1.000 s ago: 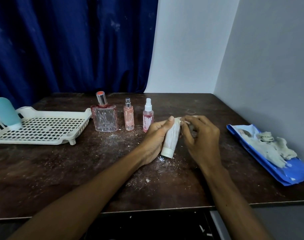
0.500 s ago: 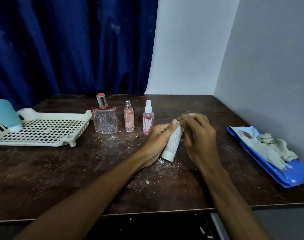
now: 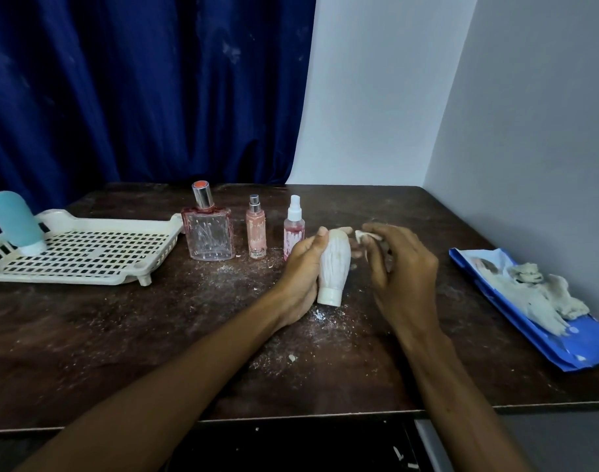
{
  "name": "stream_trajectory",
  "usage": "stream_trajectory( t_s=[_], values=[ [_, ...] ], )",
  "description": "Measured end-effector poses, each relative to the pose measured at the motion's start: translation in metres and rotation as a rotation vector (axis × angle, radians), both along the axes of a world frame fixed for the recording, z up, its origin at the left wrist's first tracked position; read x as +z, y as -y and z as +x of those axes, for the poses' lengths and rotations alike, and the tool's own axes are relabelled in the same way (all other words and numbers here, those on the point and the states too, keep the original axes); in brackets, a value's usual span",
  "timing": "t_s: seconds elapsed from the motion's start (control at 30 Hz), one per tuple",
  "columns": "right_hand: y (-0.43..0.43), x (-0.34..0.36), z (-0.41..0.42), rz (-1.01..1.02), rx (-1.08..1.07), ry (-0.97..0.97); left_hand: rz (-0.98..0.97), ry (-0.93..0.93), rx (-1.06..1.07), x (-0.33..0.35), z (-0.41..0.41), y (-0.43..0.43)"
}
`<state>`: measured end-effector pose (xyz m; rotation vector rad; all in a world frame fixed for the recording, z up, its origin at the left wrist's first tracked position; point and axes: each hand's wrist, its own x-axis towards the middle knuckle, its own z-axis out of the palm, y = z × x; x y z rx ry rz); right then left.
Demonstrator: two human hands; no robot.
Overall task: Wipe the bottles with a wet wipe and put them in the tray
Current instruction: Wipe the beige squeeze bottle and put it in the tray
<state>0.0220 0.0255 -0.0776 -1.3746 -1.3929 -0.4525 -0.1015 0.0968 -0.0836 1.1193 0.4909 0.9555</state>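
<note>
Left hand [image 3: 303,271] in a curled grip, right hand [image 3: 404,271] just beside — fingertips [image 3: 368,229] pinched

The left hand [image 3: 303,267] is gripping a white ribbed bottle [image 3: 335,264], cap end toward the person, at mid-counter [image 3: 155,335]. At its three o'clock the right hand [image 3: 403,270] is pinching a small wet wipe [image 3: 366,236] in its fingers, just beside the bottle's far end. A row of pink bottles [image 3: 256,233] is standing at ten o'clock, a tray [image 3: 86,270] holding a blue bottle [image 3: 17,221] is sitting at nine, and a blue wipe pack [image 3: 563,345] is lying at three.
</note>
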Motion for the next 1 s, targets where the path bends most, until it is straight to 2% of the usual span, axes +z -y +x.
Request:
stream_trajectory(
  t_s=[0.3,1.0],
  values=[
    [0.0002,0.0004,-0.0052,-0.002,0.018,0.013,-0.028,0.032,0.025,-0.0018,-0.0001,-0.0017],
    [0.0,-0.0041,-0.0048,-0.234,0.041,0.072,-0.153,0.184,0.041,0.004,-0.0024,-0.0006]
  ],
)
